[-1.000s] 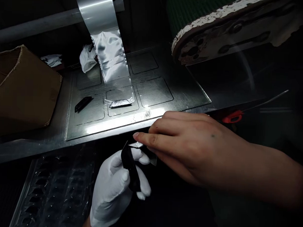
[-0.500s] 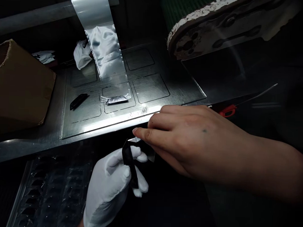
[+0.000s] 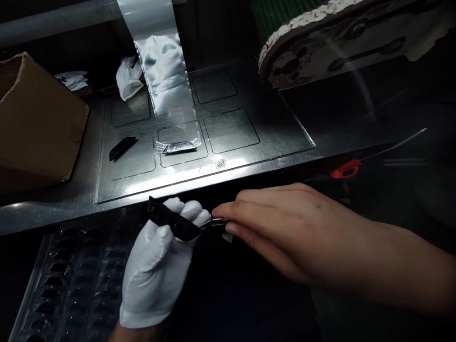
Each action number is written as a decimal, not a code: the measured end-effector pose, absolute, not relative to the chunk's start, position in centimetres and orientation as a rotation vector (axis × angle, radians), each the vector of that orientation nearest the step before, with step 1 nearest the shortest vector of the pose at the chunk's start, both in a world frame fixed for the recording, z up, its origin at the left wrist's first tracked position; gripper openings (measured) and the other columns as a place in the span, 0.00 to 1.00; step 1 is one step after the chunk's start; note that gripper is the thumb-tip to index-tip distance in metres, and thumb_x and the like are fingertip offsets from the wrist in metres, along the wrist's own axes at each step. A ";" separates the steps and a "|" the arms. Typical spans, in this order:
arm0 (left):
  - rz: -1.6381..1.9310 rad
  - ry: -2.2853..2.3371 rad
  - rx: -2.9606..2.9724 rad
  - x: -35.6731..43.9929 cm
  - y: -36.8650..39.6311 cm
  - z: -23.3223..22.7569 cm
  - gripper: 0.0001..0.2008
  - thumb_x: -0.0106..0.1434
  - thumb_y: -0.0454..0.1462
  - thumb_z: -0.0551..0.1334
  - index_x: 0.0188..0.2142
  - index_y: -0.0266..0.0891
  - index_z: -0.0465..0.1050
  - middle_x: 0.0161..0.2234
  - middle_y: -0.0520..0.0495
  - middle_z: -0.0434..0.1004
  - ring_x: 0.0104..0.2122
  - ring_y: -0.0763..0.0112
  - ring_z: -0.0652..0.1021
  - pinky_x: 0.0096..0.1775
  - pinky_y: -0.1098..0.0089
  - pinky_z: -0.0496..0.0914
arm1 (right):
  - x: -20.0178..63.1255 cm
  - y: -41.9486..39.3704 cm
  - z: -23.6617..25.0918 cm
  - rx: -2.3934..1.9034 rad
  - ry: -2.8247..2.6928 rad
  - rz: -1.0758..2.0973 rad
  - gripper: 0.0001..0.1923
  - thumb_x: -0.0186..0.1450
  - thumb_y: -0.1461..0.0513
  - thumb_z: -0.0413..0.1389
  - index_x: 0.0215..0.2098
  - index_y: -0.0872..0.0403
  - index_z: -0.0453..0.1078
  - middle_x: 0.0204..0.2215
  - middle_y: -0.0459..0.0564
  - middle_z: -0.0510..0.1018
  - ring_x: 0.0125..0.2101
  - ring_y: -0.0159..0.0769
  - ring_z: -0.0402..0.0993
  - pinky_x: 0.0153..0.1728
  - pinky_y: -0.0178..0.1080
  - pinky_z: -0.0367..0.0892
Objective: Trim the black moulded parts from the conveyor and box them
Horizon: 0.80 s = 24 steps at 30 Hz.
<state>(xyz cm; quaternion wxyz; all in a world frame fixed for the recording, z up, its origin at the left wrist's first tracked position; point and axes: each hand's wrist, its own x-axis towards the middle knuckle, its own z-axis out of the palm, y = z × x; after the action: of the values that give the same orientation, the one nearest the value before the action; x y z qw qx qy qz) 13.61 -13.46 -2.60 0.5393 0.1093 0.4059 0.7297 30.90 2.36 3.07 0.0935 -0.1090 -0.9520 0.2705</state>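
My left hand [image 3: 155, 273], in a white glove, grips a small black elongated part [image 3: 172, 220] with slanted ends between thumb and fingers. To its right, my bare right hand [image 3: 274, 227] pinches a thin metal-tipped tool [image 3: 211, 223]; most of the tool is hidden by the fingers. The tip meets the right end of the black part, or comes very close to it. On the metal plate [image 3: 138, 184] beyond my hands rests another black part [image 3: 122, 148]. Beside it lies a similar part [image 3: 180, 147] at the end of a clear film strip [image 3: 162, 69].
A cardboard box [image 3: 38, 124] stands at left. Below it is a clear blister tray [image 3: 77, 290] with several dark pieces. A crumpled white glove [image 3: 128, 80] lies behind the plate. A green-belted conveyor end [image 3: 292, 58] juts in at upper right, with a red-handled item [image 3: 344, 168] below.
My left hand has turned the black part from near upright to lying across, its right end toward the tool. My right hand has shifted slightly right and down.
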 end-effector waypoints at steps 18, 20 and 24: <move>1.812 1.137 0.344 13.7 -13.5 -2.3 0.09 0.71 0.35 0.66 0.49 0.42 0.81 0.46 0.48 0.87 0.47 0.65 0.85 0.55 0.65 0.79 | 29.8 1.5 2.7 -0.231 -2.989 0.392 0.12 0.73 0.66 0.52 0.46 0.54 0.78 0.29 0.45 0.78 0.25 0.34 0.70 0.22 0.41 0.45; 1.809 1.138 0.356 13.8 -13.5 -2.4 0.09 0.71 0.35 0.65 0.50 0.42 0.81 0.47 0.47 0.87 0.47 0.65 0.85 0.56 0.63 0.78 | 29.9 1.6 2.7 -0.241 -2.999 0.404 0.12 0.73 0.66 0.52 0.46 0.54 0.78 0.29 0.45 0.78 0.25 0.34 0.70 0.22 0.41 0.45; 1.836 1.219 0.431 14.0 -13.7 -2.5 0.11 0.68 0.39 0.69 0.49 0.44 0.81 0.47 0.48 0.86 0.47 0.62 0.85 0.57 0.59 0.78 | 30.0 1.4 2.6 -0.286 -2.991 0.469 0.11 0.72 0.66 0.53 0.47 0.54 0.78 0.28 0.45 0.78 0.24 0.33 0.69 0.22 0.40 0.47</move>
<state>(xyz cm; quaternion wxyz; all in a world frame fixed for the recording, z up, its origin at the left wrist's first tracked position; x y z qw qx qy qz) 13.97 -13.66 -2.49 0.4331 0.1729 0.4894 0.7369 30.02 1.43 2.64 0.0504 -0.0940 -0.9823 0.1540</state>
